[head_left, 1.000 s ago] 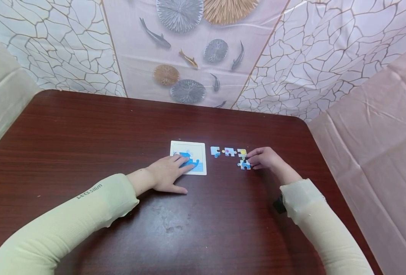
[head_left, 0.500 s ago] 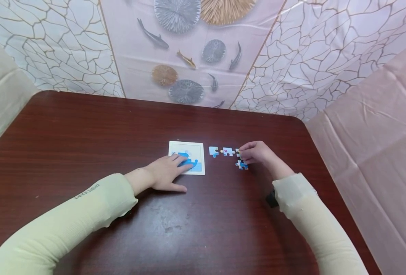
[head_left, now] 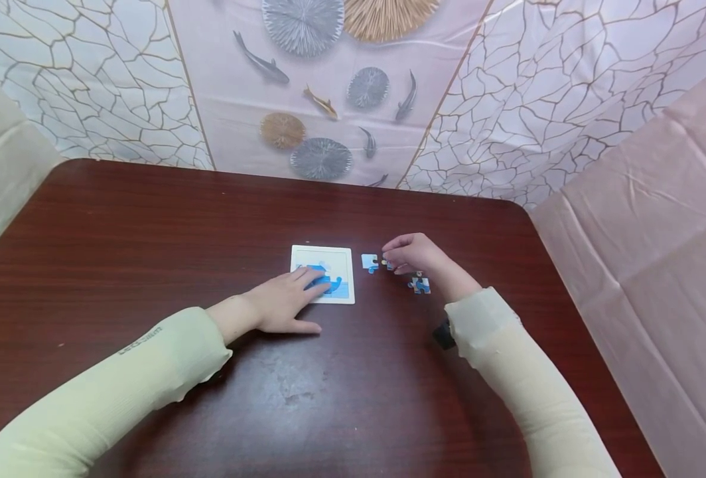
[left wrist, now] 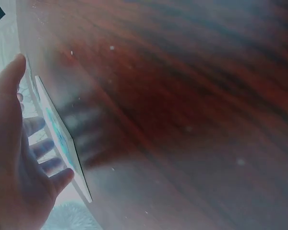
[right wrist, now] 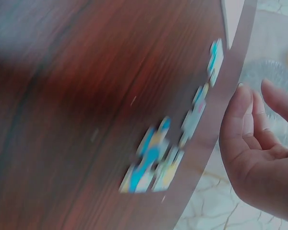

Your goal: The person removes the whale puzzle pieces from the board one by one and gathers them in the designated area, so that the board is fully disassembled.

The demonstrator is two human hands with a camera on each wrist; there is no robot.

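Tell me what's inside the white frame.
Inside the white frame, part of a blue picture shows, with a pale area above it. The left hand covers the lower-left part, so whatever lies beneath it can't be seen.

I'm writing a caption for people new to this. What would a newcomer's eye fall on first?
Probably the blue-printed white square puzzle board, partly under the person's left hand on the dark red-brown table. Next, the small multicoloured jigsaw pieces to the board's right, where the right hand hovers. Behind the table, the pale fish-printed fabric backdrop also stands out.
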